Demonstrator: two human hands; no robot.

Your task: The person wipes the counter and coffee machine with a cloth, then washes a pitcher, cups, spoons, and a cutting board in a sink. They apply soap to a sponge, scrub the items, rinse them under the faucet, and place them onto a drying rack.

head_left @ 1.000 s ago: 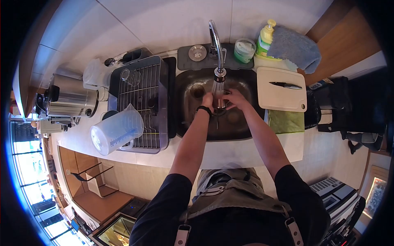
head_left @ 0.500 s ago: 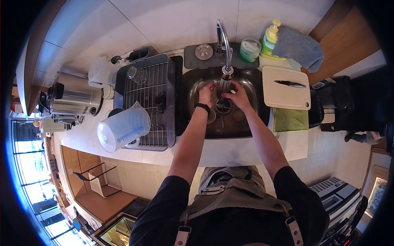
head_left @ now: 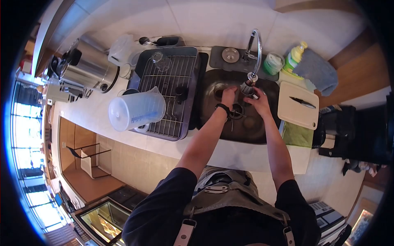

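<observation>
Both bare hands are down in the dark metal sink (head_left: 258, 133), under the sprayer head of the tap (head_left: 251, 78). My left hand (head_left: 228, 97), with a black band on its wrist, has its fingers bent together left of the sprayer; whatever they hold is hidden. Beside those fingers a round, cup-like shape (head_left: 218, 90) shows dimly. My right hand (head_left: 259, 104) curls just right of the sprayer. Between its thumb and fingers is a small dark and pale thing, too small to name. The drain (head_left: 237, 110) lies below the hands, with a thin rod-like thing across it.
A drying rack (head_left: 176, 119) at left holds a clear plastic jug (head_left: 137, 110) and a glass (head_left: 161, 61). At right, a cutting board (head_left: 293, 112) bears a knife (head_left: 303, 102). Behind the sink stand a green tub (head_left: 273, 63) and a yellow soap bottle (head_left: 294, 57).
The view has turned and shifted, so the sink appears farther right. Both hands stay by the sprayer; the right hand sits slightly lower relative to it.
</observation>
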